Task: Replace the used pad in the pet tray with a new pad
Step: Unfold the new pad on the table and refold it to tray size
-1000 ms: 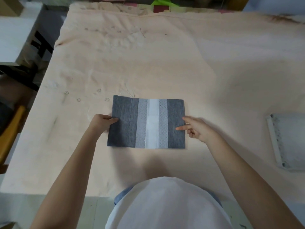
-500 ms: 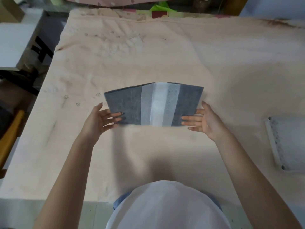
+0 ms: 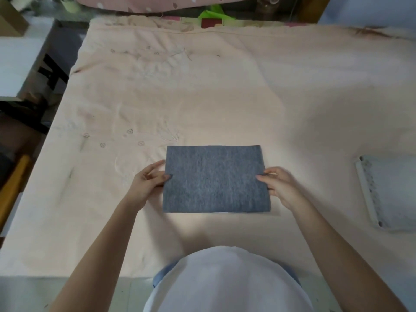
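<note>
Both hands, left hand (image 3: 147, 183) and right hand (image 3: 279, 184), pinch the folded grey pad (image 3: 215, 180) by its side edges; light grips might let it unfold or slip before reaching the tray (image 3: 369, 194).

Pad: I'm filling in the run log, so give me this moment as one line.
pad: folded, grey side up, on sheet | left hand: pinches left edge | right hand: pinches right edge | tray: far right

The person wears a white top (image 3: 227, 282) over blue, forearms bare.
</note>
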A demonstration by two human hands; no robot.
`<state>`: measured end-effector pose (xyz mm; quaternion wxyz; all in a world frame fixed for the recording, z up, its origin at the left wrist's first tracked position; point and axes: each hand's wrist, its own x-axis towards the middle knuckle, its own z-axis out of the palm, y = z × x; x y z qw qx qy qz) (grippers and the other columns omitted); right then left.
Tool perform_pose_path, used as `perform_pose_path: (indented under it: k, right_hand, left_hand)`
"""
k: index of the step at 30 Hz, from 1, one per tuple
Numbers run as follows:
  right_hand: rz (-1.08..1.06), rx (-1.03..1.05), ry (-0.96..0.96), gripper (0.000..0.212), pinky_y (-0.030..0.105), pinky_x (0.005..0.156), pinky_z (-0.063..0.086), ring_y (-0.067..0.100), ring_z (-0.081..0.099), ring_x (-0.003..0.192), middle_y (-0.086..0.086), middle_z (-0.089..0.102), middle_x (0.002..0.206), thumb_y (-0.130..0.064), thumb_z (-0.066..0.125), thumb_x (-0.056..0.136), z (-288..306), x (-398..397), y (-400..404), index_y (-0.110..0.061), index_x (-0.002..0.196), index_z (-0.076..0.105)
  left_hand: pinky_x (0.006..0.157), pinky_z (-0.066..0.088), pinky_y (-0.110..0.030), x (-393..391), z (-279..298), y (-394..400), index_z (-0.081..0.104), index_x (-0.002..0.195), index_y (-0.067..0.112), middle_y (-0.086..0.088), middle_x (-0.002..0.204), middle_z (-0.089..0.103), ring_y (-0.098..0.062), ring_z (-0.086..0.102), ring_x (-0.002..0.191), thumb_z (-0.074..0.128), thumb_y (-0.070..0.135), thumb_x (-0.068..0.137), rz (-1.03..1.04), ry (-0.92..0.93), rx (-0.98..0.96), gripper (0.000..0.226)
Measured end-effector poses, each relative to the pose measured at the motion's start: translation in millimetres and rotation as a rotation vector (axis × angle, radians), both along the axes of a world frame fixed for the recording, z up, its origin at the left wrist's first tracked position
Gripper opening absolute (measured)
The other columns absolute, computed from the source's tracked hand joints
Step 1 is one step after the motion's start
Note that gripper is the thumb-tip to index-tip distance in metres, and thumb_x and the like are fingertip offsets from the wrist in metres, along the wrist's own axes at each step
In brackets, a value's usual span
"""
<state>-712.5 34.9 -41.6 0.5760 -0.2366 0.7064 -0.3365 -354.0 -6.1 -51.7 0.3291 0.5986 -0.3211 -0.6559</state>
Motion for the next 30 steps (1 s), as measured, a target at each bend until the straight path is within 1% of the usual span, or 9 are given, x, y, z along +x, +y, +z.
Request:
perform_pose_path:
  k: [2, 4, 6, 10, 16, 20, 24, 28, 30]
  right_hand:
    - [-0.015, 0.011, -0.040, 0.040, 0.044, 0.086, 0.053, 0.031, 0.064, 0.103, 0.017, 0.064, 0.115, -0.012, 0.068, 0.086, -5, 0, 6, 0.004, 0.119, 0.054]
    - [0.012, -0.004, -0.065, 0.036, 0.038, 0.079, 0.055, 0.027, 0.066, 0.101, 0.015, 0.066, 0.114, -0.018, 0.065, 0.088, -7, -1, 9, 0.000, 0.119, 0.058]
    - [0.077, -0.002, -0.059, 0.032, 0.031, 0.073, 0.056, 0.020, 0.067, 0.096, 0.010, 0.067, 0.112, -0.023, 0.064, 0.089, -10, 1, 10, -0.006, 0.115, 0.060]
    - [0.205, -0.003, 0.021, 0.030, 0.043, 0.091, 0.052, 0.021, 0.065, 0.101, 0.004, 0.067, 0.113, -0.025, 0.065, 0.089, -17, 10, 12, -0.014, 0.117, 0.061]
    - [0.100, -0.124, 0.052, 0.015, 0.040, 0.086, 0.054, 0.022, 0.067, 0.099, 0.002, 0.070, 0.105, -0.023, 0.065, 0.089, -16, 14, 25, -0.017, 0.103, 0.065]
    - [0.039, -0.198, 0.013, 0.013, 0.039, 0.084, 0.054, 0.020, 0.067, 0.097, 0.000, 0.071, 0.103, -0.025, 0.067, 0.087, 0, 10, 34, -0.019, 0.099, 0.066]
    - [-0.026, -0.238, -0.012, 0.017, 0.038, 0.083, 0.054, 0.018, 0.067, 0.098, 0.000, 0.070, 0.106, -0.028, 0.068, 0.085, 13, 1, 45, -0.021, 0.101, 0.066]
    - [-0.114, -0.290, -0.044, 0.012, 0.026, 0.070, 0.056, 0.013, 0.070, 0.092, -0.003, 0.073, 0.101, -0.025, 0.068, 0.086, 23, -6, 62, -0.022, 0.098, 0.068]
    - [-0.171, -0.312, -0.047, 0.014, 0.026, 0.069, 0.056, 0.015, 0.070, 0.092, -0.002, 0.073, 0.101, -0.023, 0.067, 0.087, 27, -10, 76, -0.020, 0.100, 0.068]
  left_hand:
    - [0.079, 0.055, -0.036, -1, -2, 3, 0.051, 0.122, 0.011, -0.011, 0.098, 0.070, -0.026, 0.069, 0.085, 0.074, 0.008, 0.079, 0.030, -0.055, 0.004, 0.049]
    - [0.076, 0.056, -0.036, -5, -3, 5, 0.053, 0.115, 0.001, -0.014, 0.096, 0.066, -0.026, 0.068, 0.083, 0.074, 0.015, 0.081, -0.008, -0.142, 0.032, 0.042]
    - [0.075, 0.056, -0.036, -13, -7, 10, 0.059, 0.109, -0.004, -0.017, 0.101, 0.067, -0.027, 0.068, 0.086, 0.067, 0.020, 0.087, -0.089, -0.154, 0.072, 0.034]
    - [0.070, 0.054, -0.027, -20, -12, 17, 0.063, 0.106, -0.001, -0.013, 0.100, 0.069, -0.024, 0.066, 0.088, 0.060, 0.015, 0.092, -0.101, -0.185, 0.014, 0.022]
    - [0.069, 0.056, -0.025, -21, -3, 26, 0.065, 0.103, -0.002, -0.008, 0.090, 0.070, -0.022, 0.065, 0.082, 0.060, 0.013, 0.092, -0.032, -0.149, -0.090, 0.019]
    - [0.079, 0.053, -0.037, -21, 11, 30, 0.066, 0.099, 0.004, -0.019, 0.094, 0.063, -0.027, 0.062, 0.087, 0.059, 0.013, 0.092, -0.021, -0.068, -0.157, 0.014]
    - [0.081, 0.050, -0.040, -32, 24, 33, 0.066, 0.095, 0.004, -0.019, 0.090, 0.055, -0.027, 0.057, 0.085, 0.060, 0.014, 0.092, -0.028, -0.038, -0.205, 0.012]
    - [0.070, 0.053, -0.032, -49, 32, 34, 0.067, 0.090, 0.009, -0.014, 0.081, 0.061, -0.020, 0.064, 0.075, 0.061, 0.016, 0.092, -0.032, -0.037, -0.241, 0.010]
    - [0.067, 0.055, -0.029, -59, 35, 35, 0.068, 0.092, 0.011, -0.012, 0.085, 0.067, -0.018, 0.068, 0.076, 0.063, 0.019, 0.091, -0.061, -0.021, -0.237, 0.010]
